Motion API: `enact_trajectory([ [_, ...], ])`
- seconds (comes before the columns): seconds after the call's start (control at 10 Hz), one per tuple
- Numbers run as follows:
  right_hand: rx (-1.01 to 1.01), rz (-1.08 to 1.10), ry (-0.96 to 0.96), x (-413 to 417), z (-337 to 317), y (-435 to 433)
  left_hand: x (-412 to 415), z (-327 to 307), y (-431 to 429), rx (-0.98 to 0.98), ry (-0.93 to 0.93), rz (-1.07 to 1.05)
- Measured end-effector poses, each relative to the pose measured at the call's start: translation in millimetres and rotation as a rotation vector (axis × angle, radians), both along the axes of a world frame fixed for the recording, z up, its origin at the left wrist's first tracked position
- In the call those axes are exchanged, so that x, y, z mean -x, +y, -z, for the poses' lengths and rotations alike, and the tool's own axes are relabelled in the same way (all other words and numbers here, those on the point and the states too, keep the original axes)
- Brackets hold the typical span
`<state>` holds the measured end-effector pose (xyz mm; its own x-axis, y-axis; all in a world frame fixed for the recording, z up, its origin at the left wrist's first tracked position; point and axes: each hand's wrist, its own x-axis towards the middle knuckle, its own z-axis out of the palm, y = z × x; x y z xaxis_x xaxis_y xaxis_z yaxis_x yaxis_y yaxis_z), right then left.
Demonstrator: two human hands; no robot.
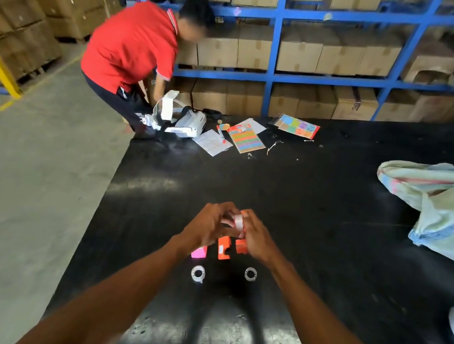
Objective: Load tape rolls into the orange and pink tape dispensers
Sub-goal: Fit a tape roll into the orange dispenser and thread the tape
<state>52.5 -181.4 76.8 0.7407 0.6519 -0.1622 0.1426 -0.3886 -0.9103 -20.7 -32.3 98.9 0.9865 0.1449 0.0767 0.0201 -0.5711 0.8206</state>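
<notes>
Both hands meet above the black table [317, 216]. My left hand [208, 227] and my right hand [256, 240] together grip a clear tape roll [238, 222], with a bit of orange plastic showing at my right fingertips. Below the hands stands an orange dispenser [223, 249], and a second orange piece [241, 246] sits partly under my right hand. A pink dispenser [199, 252] peeks out beneath my left wrist. Two more clear tape rolls lie nearer to me, one on the left [198, 273] and one on the right [250, 274].
Coloured cards and papers [245, 139] and a white headset [186, 123] lie at the table's far edge. A person in a red shirt [132, 47] bends there. A striped cloth bag [446, 206] rests at the right. Blue racks with cardboard boxes [298, 52] stand behind.
</notes>
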Motion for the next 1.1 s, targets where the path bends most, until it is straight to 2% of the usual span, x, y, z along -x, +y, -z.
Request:
enact_trajectory([
  [0.2, -0.108, 0.053, 0.049, -3.0, 1.8, 5.7, -4.7, 1.8, 3.5, 0.124, -0.03, -0.036],
  [0.4, -0.142, 0.103, 0.029, -16.0, 3.6, 8.1, -11.8, 8.3, 11.7, 0.491, 0.021, -0.182],
  [0.5, -0.139, 0.152, 0.063, -25.4, 12.1, 8.3, -11.8, 24.4, 20.1, 0.427, 0.157, -0.45],
  [0.6, -0.128, 0.162, 0.077, -33.0, 18.1, 9.2, -13.4, 46.1, 18.6, 0.348, 0.388, -0.507],
  [0.7, -0.121, 0.155, 0.08, -42.1, 27.7, 11.5, -23.7, 71.5, 2.5, 0.415, 0.598, -0.488],
  [0.8, -0.116, 0.142, 0.095, -50.7, 34.1, 16.3, -36.7, 87.5, -7.6, 0.375, 0.703, -0.477],
  [0.9, -0.124, 0.147, 0.137, -61.3, 42.2, 23.1, -50.4, 105.4, -11.0, 0.199, 0.837, -0.503],
  [1.0, -0.116, 0.14, 0.208, -73.8, 54.1, 26.0, -64.8, 122.5, -14.6, 0.103, 0.868, -0.545],
  [1.1, -0.1, 0.11, 0.182, -83.3, 57.8, 27.4, -72.8, 128.1, -12.1, 0.014, 0.869, -0.561],
])
